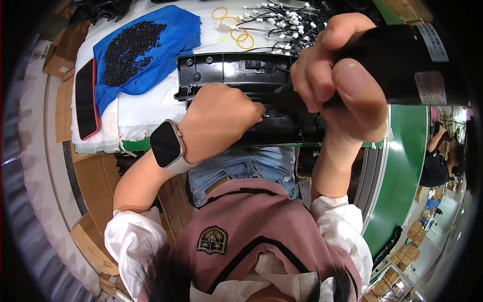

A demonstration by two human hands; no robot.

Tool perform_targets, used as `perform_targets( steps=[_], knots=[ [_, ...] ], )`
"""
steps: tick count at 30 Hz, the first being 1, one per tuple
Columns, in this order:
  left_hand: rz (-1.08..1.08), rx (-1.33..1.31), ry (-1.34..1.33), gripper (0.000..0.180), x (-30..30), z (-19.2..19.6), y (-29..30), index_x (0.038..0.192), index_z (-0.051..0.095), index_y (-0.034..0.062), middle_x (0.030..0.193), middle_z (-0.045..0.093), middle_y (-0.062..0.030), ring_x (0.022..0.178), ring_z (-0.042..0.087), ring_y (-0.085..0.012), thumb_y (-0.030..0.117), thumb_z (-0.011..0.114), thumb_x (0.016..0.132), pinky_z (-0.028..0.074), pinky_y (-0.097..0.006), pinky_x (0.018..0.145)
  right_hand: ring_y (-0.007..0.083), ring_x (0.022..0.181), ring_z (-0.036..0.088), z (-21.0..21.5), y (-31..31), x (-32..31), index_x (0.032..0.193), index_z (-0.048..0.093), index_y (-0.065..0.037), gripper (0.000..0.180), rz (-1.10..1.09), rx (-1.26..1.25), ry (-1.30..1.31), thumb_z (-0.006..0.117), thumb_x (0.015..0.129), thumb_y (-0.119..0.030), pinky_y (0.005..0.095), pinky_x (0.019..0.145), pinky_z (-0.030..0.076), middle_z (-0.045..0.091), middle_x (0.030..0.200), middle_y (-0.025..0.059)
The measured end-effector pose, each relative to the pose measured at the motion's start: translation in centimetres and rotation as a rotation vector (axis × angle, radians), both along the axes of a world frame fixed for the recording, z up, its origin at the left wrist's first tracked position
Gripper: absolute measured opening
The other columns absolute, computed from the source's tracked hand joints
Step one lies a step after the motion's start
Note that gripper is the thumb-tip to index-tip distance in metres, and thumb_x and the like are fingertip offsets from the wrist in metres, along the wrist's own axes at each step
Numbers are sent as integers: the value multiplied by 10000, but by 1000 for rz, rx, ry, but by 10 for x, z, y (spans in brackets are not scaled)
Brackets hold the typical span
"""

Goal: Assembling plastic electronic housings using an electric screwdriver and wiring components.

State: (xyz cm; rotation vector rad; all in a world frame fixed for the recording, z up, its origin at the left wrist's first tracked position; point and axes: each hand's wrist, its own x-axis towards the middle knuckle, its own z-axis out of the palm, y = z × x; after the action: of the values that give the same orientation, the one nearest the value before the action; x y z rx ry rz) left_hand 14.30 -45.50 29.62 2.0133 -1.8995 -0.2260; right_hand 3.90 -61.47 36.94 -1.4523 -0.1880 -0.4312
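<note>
My right hand (347, 83) is wrapped around a thick black cylindrical electric screwdriver (390, 58) with two pale labels on its body. Its narrow end points left and down toward a black plastic housing (229, 68), but the tip is blurred. My left hand (219, 116), with a watch on the wrist, rests over the near part of that housing. Its fingers are curled and pinched close to the screwdriver's tip; whatever lies between them is hidden. A small black part with a cable (256, 64) sits inside the housing's far half.
Small black screws (128, 50) are heaped on a blue cloth (178, 27) at the far left. Beside it lies a red-edged phone (87, 100). Yellow rubber bands (244, 40) and black cables with white connectors (289, 22) lie behind the housing. A green surface (402, 166) runs along the right.
</note>
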Motion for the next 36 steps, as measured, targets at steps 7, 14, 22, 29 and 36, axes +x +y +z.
perform_targets(
  steps=[7,14,22,29,36],
  knots=[
    [-9,-13,-43,110,-1,7,-4,755,675,79,637,628,-123,635,648,-297,165,621,798,495,-396,568,112,442,391,2,10,8,920,426,-13,209,-37,26,14,574,807,-108,241,386,344,415,601,45],
    [-2,-94,71,110,1,1,-5,745,670,75,639,623,-135,640,641,-313,153,615,800,490,-409,572,95,414,361,1,15,15,866,429,5,208,-108,28,44,591,793,-104,234,380,330,428,557,52],
    [3,-157,13,62,-1,0,0,748,652,70,648,638,-139,660,655,-328,93,618,703,505,-421,578,117,421,427,-5,23,9,860,444,-8,249,-181,-165,-52,663,753,-56,258,402,370,449,571,50],
    [552,-612,44,78,57,16,24,808,683,61,748,646,-126,682,632,-324,113,626,813,507,-399,604,83,381,440,4,-12,-14,997,454,-82,360,80,172,-280,658,815,-316,235,430,360,454,544,-52],
    [972,-266,-337,129,127,-15,59,857,694,68,818,630,-89,731,639,-294,182,696,798,490,-377,612,122,418,505,8,-11,-28,967,434,-87,381,104,175,-249,715,770,-253,264,446,415,501,561,-18]
  ],
)
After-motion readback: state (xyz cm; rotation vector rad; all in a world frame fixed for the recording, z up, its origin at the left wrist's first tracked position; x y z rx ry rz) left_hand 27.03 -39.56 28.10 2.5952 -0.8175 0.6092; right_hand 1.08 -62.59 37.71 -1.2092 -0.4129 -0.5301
